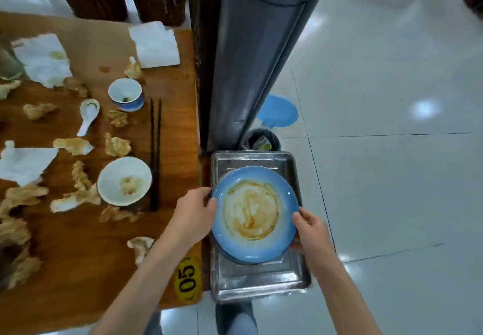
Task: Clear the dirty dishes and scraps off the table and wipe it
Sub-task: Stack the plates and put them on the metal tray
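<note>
The wooden bench (86, 251) took up the left half of the view, its brown top littered with crumpled, stained scraps (117, 146) and several white paper napkins (154, 44). A yellow oval tag (188, 280) marked 05 sat at its near right corner. On the bench stood a white bowl (125, 181) smeared with sauce, a small blue-and-white cup (126, 94) farther back, a white ceramic spoon (88, 116) to the cup's left, and a pair of dark chopsticks (155, 154) lying lengthwise just right of the bowl.

Beside the bench's right edge sat a metal tray (261, 280), and over it both hands held a blue plate (254, 214) streaked with brown sauce. The left hand (193, 214) gripped the plate's left rim, thumb on top; the right hand (309, 230) gripped the right rim, fingers curled under. Whether the plate touched the tray could not be told.

The floor (392, 178) was pale glossy tile with bright light reflections. A grey padded seat back (258, 55) rose behind the tray, with a round blue mark (278, 111) on the floor beyond it.

A dark bin (261, 140) with a liner peeked out behind the tray, mostly hidden. The bench's left side was cut off by the frame, and dark blurred shapes at that edge could not be identified. What carried the tray was hidden beneath it.
</note>
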A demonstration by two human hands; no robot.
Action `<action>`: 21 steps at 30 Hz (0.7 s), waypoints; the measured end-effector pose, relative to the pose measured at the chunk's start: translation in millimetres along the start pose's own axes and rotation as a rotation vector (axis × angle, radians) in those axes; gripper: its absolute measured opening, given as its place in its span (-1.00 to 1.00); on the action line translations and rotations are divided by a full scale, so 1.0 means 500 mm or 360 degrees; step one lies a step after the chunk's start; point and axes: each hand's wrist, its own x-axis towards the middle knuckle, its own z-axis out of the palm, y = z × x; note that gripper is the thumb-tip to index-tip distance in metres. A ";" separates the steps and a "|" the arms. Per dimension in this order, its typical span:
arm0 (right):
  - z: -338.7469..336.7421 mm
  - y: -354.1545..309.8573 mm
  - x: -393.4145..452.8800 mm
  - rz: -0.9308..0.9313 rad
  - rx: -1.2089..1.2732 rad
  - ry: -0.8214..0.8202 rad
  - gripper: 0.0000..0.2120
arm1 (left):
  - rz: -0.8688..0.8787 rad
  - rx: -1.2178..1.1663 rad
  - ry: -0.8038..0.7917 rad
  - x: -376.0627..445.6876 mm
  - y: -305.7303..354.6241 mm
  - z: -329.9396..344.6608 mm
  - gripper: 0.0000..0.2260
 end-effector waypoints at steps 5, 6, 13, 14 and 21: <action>-0.067 0.020 0.179 0.0026 -0.0059 0.0020 -0.78 | -0.0208 -0.0116 0.0113 0.114 0.037 0.166 -0.73; -0.068 0.027 0.210 0.0042 -0.0068 0.0012 -0.79 | -0.0255 -0.0117 0.0151 0.136 0.035 0.192 -0.75; -0.022 0.093 0.430 0.0061 -0.0260 -0.0107 -0.72 | -0.0587 -0.0094 0.0211 0.308 -0.044 0.310 -0.72; -0.008 0.105 0.461 0.0061 -0.0308 -0.0122 -0.74 | -0.0598 -0.0053 0.0183 0.336 -0.057 0.316 -0.72; 0.080 0.177 0.631 0.0067 -0.0349 -0.0172 -0.72 | -0.0576 -0.0079 0.0165 0.478 -0.146 0.327 -0.74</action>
